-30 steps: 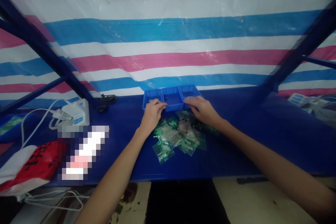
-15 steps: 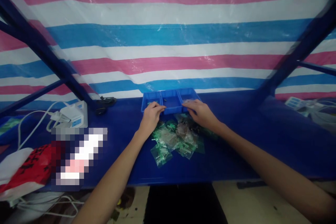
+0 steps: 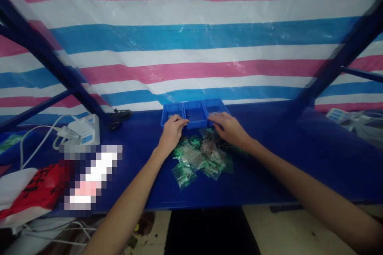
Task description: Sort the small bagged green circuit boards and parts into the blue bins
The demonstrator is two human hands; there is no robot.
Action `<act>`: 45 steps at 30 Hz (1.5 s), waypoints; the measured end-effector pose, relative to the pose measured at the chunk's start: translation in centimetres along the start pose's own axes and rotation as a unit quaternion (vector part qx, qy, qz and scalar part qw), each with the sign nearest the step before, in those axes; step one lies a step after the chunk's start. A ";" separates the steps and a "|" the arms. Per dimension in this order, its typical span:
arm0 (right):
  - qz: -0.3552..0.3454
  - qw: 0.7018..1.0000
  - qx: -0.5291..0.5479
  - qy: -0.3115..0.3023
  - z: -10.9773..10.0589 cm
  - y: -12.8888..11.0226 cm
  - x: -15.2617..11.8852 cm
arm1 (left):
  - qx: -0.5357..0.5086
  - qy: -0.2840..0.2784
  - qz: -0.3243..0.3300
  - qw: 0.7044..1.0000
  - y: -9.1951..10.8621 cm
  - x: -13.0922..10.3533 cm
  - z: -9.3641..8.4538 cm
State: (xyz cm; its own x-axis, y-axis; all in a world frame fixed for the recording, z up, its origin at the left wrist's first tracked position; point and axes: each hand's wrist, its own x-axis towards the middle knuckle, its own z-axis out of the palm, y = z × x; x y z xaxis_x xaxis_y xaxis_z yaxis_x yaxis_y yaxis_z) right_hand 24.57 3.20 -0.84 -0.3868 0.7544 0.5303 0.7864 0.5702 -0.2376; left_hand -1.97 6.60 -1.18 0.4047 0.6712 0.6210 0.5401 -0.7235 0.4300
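A blue tray (image 3: 196, 114) with three compartments stands at the back of the blue table. My left hand (image 3: 172, 129) is closed at its front edge, thumb and fingers pinched by the wall between the left and middle compartments. On the other side, my right hand (image 3: 229, 128) pinches the front edge near the wall of the right compartment. Small pieces lie in the left compartment, and a tiny one shows in the middle. Clear plastic shows under my right fingers. Between my forearms lies a pile of small clear and green bags (image 3: 199, 157) with small parts inside.
On the left are a white power strip (image 3: 89, 131) with cables, a black object (image 3: 115, 121) and a red and white bag (image 3: 38, 191). White items with cables (image 3: 356, 125) sit at the far right. Blue frame bars (image 3: 335, 57) and a striped sheet (image 3: 191, 36) rise behind.
Both hands keep their place at the tray's front edge. The view has shifted very slightly; nothing else visibly moves.
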 end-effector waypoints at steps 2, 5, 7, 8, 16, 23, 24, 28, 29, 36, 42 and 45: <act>-0.004 1.000 0.004 0.004 0.0 0.0 0.0 | 0.000 0.000 0.000 1.000 0.0 0.0 0.0; -0.006 1.000 0.007 0.008 0.1 0.0 0.0 | 0.007 -0.001 -0.002 1.000 0.0 0.0 0.0; -0.005 1.000 0.008 0.011 0.1 0.1 0.0 | 0.013 -0.004 -0.002 1.000 -0.1 0.0 0.0; -0.004 1.000 0.008 0.012 0.1 0.1 0.0 | 0.015 -0.005 0.000 1.000 -0.1 0.0 0.0; -0.014 1.000 0.007 0.017 0.0 0.4 0.0 | 0.010 -0.004 0.008 1.000 -0.1 0.0 0.0; -0.014 1.000 0.008 0.012 -0.2 0.3 0.1 | 0.016 -0.008 0.010 1.000 -0.1 0.0 0.0; -0.013 1.000 0.007 0.011 -0.2 0.3 0.1 | 0.017 -0.008 0.011 1.000 -0.1 0.0 -0.1; -0.012 1.000 0.009 0.006 -0.3 0.1 0.2 | 0.046 -0.017 0.021 0.999 0.2 -0.1 -0.3; -0.016 1.000 0.010 0.007 -0.4 0.0 0.2 | 0.072 -0.013 0.025 0.997 0.4 -0.1 -0.4; -0.071 0.996 0.004 -0.051 -1.5 -1.7 0.2 | 0.168 -0.081 0.110 0.976 2.8 -0.5 0.1; -0.070 0.990 -0.031 -0.121 -0.5 -1.8 -0.1 | 0.100 -0.195 0.132 0.967 3.1 -0.4 1.2; -0.067 0.990 -0.017 -0.119 -0.3 -1.9 -0.1 | 0.100 -0.193 0.115 0.969 3.0 -0.4 1.3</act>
State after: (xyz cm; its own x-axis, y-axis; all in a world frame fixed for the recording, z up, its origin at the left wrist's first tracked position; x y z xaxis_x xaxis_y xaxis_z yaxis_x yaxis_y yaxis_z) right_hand 23.23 1.95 -0.19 -0.5882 0.7303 0.3473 0.7343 0.6623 -0.1489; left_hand 0.41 4.41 -0.97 0.7562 0.5350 0.3767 0.5204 -0.8408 0.1493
